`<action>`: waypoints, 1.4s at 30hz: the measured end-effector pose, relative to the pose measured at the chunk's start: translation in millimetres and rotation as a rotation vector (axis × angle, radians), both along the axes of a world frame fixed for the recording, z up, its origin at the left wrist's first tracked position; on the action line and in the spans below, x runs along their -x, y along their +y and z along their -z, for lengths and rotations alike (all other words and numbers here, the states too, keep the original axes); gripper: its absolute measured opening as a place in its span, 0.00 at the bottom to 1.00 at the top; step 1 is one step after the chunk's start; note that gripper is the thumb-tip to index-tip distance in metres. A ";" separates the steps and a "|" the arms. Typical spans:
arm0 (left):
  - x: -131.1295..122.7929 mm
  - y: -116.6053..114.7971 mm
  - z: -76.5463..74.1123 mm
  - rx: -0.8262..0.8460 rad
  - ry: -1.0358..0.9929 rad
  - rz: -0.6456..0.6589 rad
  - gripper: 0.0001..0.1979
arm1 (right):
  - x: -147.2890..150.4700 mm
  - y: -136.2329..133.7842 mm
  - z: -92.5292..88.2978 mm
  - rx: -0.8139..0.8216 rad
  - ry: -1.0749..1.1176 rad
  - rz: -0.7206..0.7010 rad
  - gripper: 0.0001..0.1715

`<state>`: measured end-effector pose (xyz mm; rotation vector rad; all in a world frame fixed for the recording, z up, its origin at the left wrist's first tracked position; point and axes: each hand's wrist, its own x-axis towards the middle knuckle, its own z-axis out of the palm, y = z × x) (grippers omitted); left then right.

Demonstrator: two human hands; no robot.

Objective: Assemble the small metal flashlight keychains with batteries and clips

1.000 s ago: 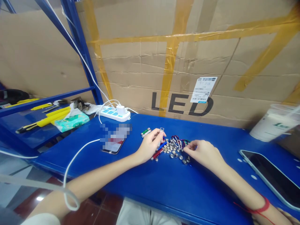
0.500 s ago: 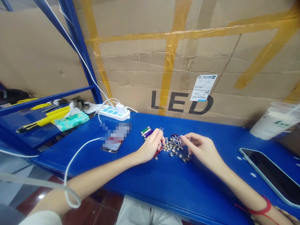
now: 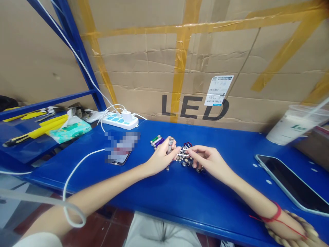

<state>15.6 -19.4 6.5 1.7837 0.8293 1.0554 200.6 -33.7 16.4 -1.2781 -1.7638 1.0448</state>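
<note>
My left hand (image 3: 160, 157) is closed around a small silver metal tube (image 3: 170, 144), which stands up out of the fist. My right hand (image 3: 209, 161) pinches a thin silvery loop (image 3: 183, 153), perhaps a key chain, whose near end reaches my left fingers. Whether the loop is joined to the tube cannot be made out. Under and between both hands lies a pile of small round silver pieces (image 3: 184, 164), like button cells. Behind it, red, blue and silvery strands (image 3: 188, 144) are partly hidden. Several small coloured metal tubes (image 3: 155, 140), green, silver and purple, lie beyond my left hand.
On the blue table (image 3: 144, 199), a phone (image 3: 123, 147) lies left and another phone (image 3: 290, 181) right. A power strip (image 3: 120, 120) with white cables (image 3: 77, 164) stands back left. A drink cup (image 3: 293, 127) is back right. Behind rises a cardboard box (image 3: 144, 68).
My right hand has come left from the pile with the silvery loop, up to my left hand. The tube in my left hand now stands more upright and shows more. The view has shifted slightly.
</note>
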 end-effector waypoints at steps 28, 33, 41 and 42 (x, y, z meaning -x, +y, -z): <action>7.3 3.8 -7.8 -0.086 0.050 -0.086 0.12 | 23.0 7.1 -2.6 -0.367 -0.047 -0.016 0.11; 5.4 5.7 -6.8 -0.006 0.066 -0.038 0.12 | 21.2 4.5 -8.2 -0.232 0.125 0.063 0.15; 3.1 10.0 -7.9 0.188 -0.194 0.082 0.15 | 22.4 -0.9 -2.3 -0.422 0.073 0.021 0.13; 3.4 10.1 -8.5 0.190 -0.199 0.079 0.15 | 22.6 -1.7 -1.5 -0.464 0.050 0.045 0.13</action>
